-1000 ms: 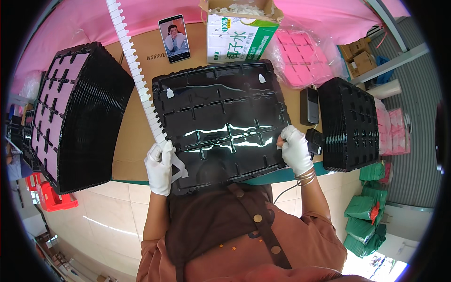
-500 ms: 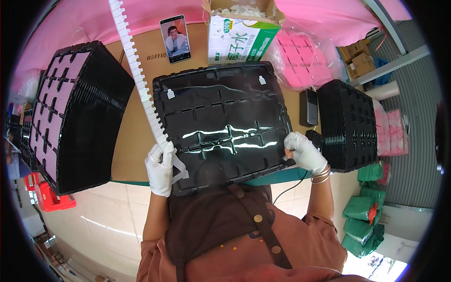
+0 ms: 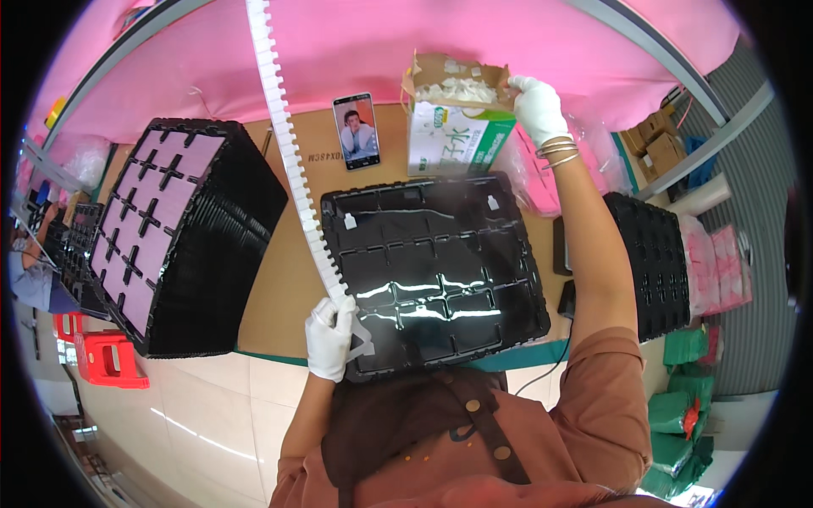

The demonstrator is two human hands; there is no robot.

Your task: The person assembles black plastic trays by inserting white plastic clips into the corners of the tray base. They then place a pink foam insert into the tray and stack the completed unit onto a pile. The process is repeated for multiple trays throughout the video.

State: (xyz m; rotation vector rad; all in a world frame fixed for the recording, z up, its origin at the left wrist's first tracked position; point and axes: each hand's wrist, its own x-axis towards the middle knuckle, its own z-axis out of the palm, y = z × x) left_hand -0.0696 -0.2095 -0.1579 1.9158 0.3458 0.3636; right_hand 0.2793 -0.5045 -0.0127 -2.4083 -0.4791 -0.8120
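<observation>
Left hand (image 3: 332, 337), white-gloved, sits low and just left of centre, fingers closed around the bottom end of a long white strip (image 3: 290, 152). The strip runs up and to the left from that grip, all the way out of the top of the frame, its edge notched like a row of teeth. Right beside that hand, at centre, lies a glossy black tray (image 3: 436, 267) on the brown table (image 3: 275, 296), tilted a little; two small white pieces sit in its upper pockets.

Right hand (image 3: 537, 108), also gloved, is up at the upper right, arm stretched across the tray's right side, at the rim of an open carton (image 3: 455, 118) with small white parts inside. Whether its fingers pinch anything, cannot tell.

Just left of the carton a phone (image 3: 356, 129) stands with its screen lit. A tall stack (image 3: 174, 233) of black trays fills the left of the frame; another stack of black trays (image 3: 654, 258) stands on the right, just past the forearm. A red stool (image 3: 106, 362) shows at lower left.
</observation>
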